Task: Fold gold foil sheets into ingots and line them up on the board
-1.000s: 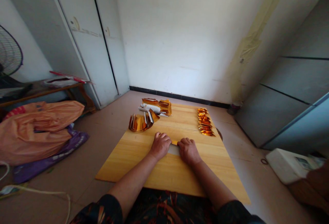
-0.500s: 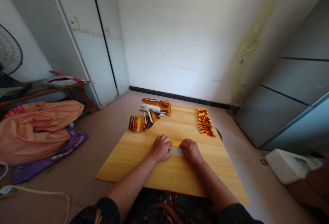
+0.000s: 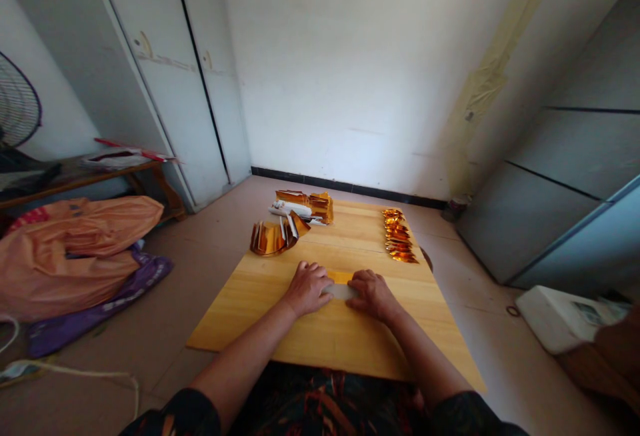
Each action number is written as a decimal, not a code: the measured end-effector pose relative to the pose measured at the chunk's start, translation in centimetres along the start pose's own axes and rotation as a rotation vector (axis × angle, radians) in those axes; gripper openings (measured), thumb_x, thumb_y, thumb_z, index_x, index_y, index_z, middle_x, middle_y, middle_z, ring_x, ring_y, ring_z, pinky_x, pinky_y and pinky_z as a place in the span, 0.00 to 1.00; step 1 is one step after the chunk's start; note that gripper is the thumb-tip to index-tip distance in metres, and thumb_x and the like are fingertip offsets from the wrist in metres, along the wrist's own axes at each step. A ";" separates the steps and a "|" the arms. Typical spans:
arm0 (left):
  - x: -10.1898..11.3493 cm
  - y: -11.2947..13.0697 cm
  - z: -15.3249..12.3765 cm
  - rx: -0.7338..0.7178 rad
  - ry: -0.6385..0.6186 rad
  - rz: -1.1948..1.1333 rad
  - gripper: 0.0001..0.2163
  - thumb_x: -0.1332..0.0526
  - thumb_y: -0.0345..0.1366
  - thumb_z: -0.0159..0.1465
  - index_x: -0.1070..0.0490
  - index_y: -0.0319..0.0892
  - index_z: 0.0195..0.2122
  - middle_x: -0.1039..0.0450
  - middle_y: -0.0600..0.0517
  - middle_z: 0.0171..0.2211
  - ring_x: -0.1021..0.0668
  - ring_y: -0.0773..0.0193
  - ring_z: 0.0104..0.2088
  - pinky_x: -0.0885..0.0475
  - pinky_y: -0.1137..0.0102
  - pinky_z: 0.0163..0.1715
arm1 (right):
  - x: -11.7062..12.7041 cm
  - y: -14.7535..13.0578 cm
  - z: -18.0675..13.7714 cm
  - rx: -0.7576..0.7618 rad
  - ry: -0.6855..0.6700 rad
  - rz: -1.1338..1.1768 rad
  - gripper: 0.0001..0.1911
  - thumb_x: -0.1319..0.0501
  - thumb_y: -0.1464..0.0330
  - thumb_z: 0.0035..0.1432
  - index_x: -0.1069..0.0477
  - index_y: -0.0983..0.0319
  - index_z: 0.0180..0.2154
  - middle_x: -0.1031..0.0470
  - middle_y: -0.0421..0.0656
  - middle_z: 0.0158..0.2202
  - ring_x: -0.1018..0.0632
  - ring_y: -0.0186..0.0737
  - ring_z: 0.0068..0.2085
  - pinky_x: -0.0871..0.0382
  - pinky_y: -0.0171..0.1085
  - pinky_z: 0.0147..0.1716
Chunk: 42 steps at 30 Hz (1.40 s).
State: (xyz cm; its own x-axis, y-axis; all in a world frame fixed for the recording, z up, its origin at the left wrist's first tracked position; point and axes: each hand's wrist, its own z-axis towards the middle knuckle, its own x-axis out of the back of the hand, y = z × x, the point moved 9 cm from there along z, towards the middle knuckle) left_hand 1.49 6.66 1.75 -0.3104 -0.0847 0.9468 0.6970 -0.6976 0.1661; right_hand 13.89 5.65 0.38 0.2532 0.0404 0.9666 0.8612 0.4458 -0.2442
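My left hand (image 3: 306, 287) and my right hand (image 3: 371, 293) rest side by side on the wooden board (image 3: 280, 303), fingers curled and pressed down. Between them lies a small paper strip (image 3: 341, 285), gold on its far side and pale on the near side; both hands pinch its ends. Further back on the board, a curved bundle of gold foil papers (image 3: 273, 237) sits to the left. A stack of gold and white sheets (image 3: 303, 207) lies behind it. A row of folded gold pieces (image 3: 397, 236) runs along the right side.
The board lies low over a tiled floor. An orange bag (image 3: 75, 243) and purple cloth (image 3: 100, 303) lie at left, beside a wooden bench (image 3: 85, 176) and a fan (image 3: 17, 106). A white box (image 3: 560, 319) sits at right. Cupboard doors and a white wall stand behind.
Both hands have stayed on the strip and shifted slightly apart along it, so more of the gold and pale paper shows between them. The camera tipped a little.
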 end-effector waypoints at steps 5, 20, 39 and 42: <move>0.0 0.1 0.0 0.004 -0.005 -0.015 0.08 0.38 0.41 0.58 0.26 0.48 0.37 0.29 0.52 0.35 0.30 0.60 0.40 0.44 0.61 0.41 | -0.1 0.8 0.0 -0.014 0.042 0.037 0.13 0.37 0.61 0.54 0.25 0.54 0.42 0.28 0.44 0.46 0.30 0.43 0.47 0.40 0.41 0.44; 0.0 0.2 -0.4 0.032 0.059 0.010 0.09 0.45 0.37 0.64 0.26 0.46 0.32 0.28 0.51 0.33 0.30 0.61 0.39 0.44 0.61 0.42 | 0.4 -0.3 -0.2 -0.017 0.046 -0.040 0.13 0.40 0.57 0.56 0.26 0.55 0.41 0.27 0.43 0.44 0.31 0.42 0.45 0.43 0.39 0.42; 0.5 -0.7 0.1 0.060 -0.002 -0.035 0.09 0.41 0.43 0.60 0.26 0.49 0.38 0.26 0.53 0.44 0.29 0.58 0.45 0.47 0.54 0.50 | 0.6 -1.5 -1.5 -0.046 0.242 0.048 0.08 0.43 0.67 0.60 0.25 0.57 0.33 0.26 0.41 0.38 0.30 0.37 0.41 0.45 0.36 0.41; 0.2 0.0 0.2 0.086 0.006 0.002 0.10 0.41 0.44 0.60 0.26 0.45 0.36 0.26 0.50 0.43 0.30 0.57 0.46 0.44 0.56 0.49 | 0.5 -1.0 -1.1 -0.113 0.245 0.071 0.09 0.43 0.67 0.60 0.25 0.58 0.31 0.26 0.41 0.37 0.29 0.36 0.40 0.44 0.35 0.40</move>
State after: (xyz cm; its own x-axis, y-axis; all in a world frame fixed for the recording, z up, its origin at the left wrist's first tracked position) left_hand 1.61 6.76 1.98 -0.3121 -0.0905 0.9457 0.7506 -0.6337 0.1871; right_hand 13.66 4.24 1.07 0.4015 -0.1555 0.9026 0.8779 0.3461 -0.3309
